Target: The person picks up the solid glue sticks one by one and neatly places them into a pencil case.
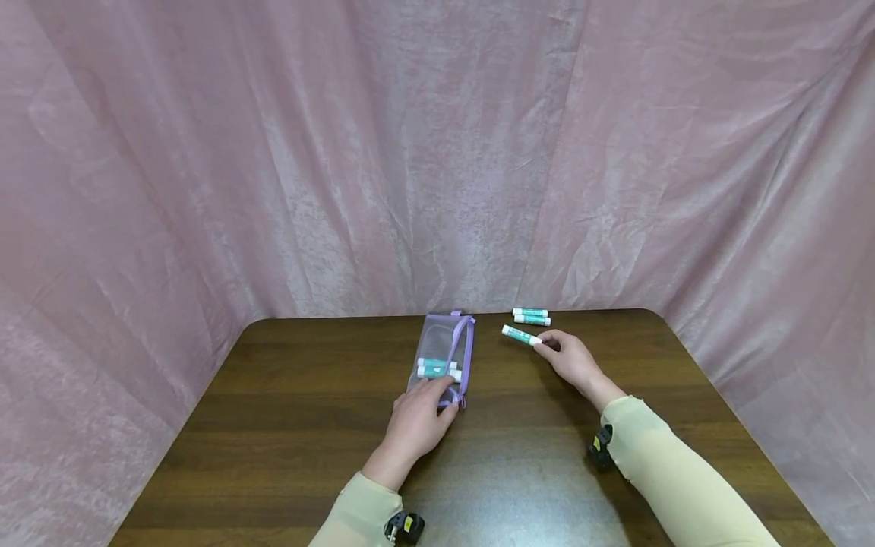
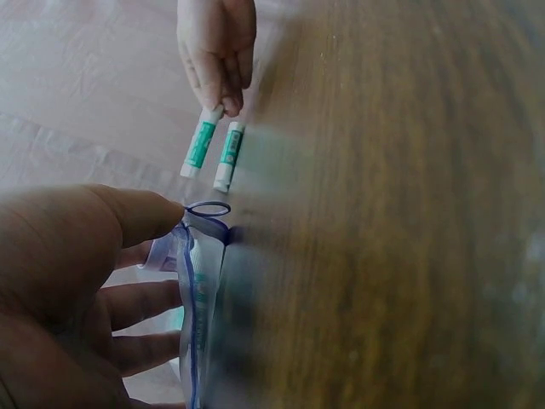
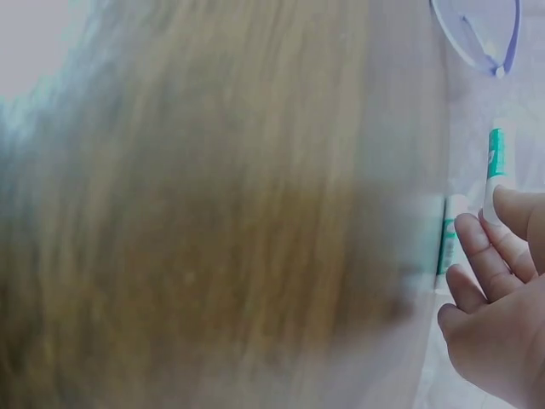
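A mesh zip pouch (image 1: 437, 334) with purple trim lies on the table, two green-and-white glue sticks (image 1: 432, 372) showing through its mesh. My left hand (image 1: 418, 420) holds the pouch's near end, the thumb at the purple zip edge in the left wrist view. To the right of the pouch, my right hand (image 1: 570, 361) pinches one end of another glue stick (image 1: 521, 335) between thumb and fingertips. That stick points left toward the pouch. Just behind it, two more glue sticks (image 1: 532, 316) lie side by side. In the right wrist view the pouch's purple edge (image 3: 517, 38) forms a loop.
The brown wooden table (image 1: 287, 425) has its far edge close behind the pouch and the loose sticks. A pink curtain (image 1: 410, 152) hangs behind and on both sides. Each wrist carries a small black camera (image 1: 405, 526).
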